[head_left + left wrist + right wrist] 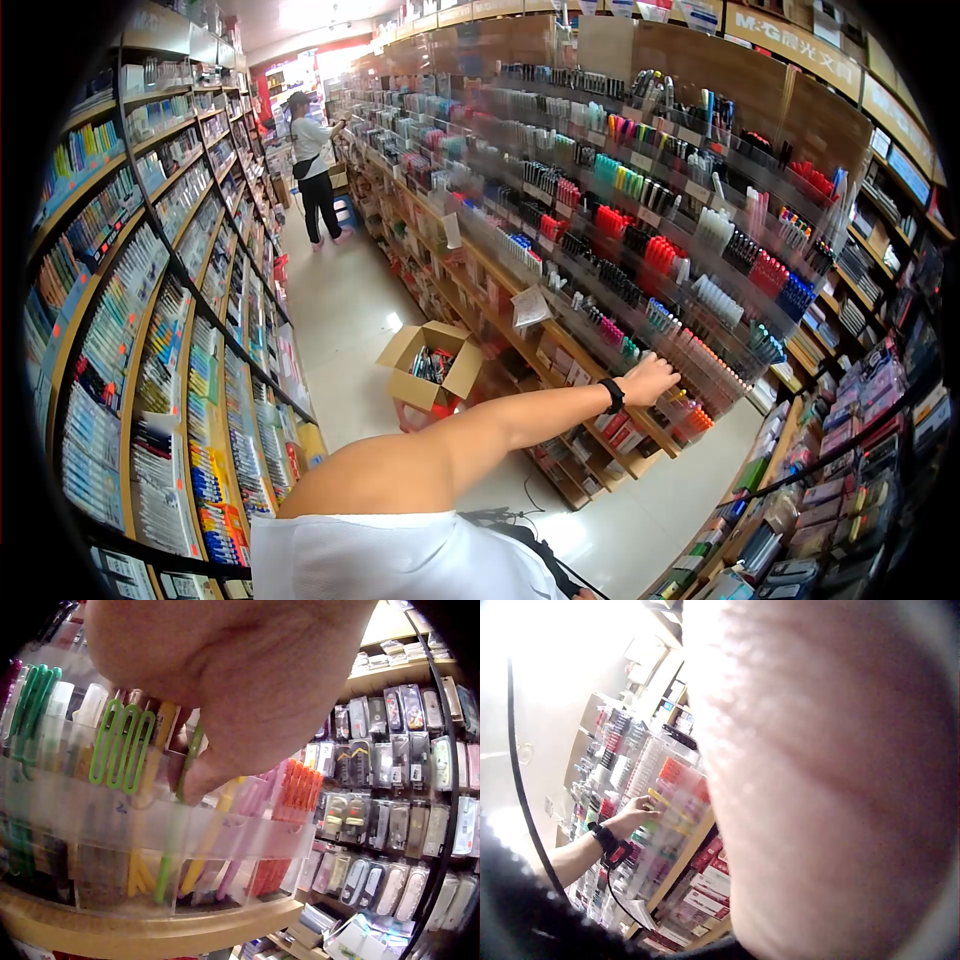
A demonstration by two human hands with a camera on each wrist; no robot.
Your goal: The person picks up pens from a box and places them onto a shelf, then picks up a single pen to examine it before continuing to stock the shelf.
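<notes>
The left hand point(650, 380) reaches into the lower front end of the pen rack, a black band round its wrist. Seen from the left wrist, the hand point(225, 697) is over a clear divided holder point(97, 817), thumb and fingers pinching a lime-green pen point(194, 746) that stands in a compartment. Green-clipped pens point(124, 750) are left of it; yellow, purple and orange pens point(302, 784) stand to the right. In the right wrist view, skin of the right hand point(825, 780) fills the right side; its fingers are out of view, so its pose is hidden.
An open cardboard box point(418, 390) holding pens stands in the aisle, left of the rack's wooden shelves. Tall stationery shelves point(130, 300) line the left side. Further down the aisle stands a person point(315, 160). Packaged cases point(382, 761) hang at the right. A cable point(517, 765) crosses the right wrist view.
</notes>
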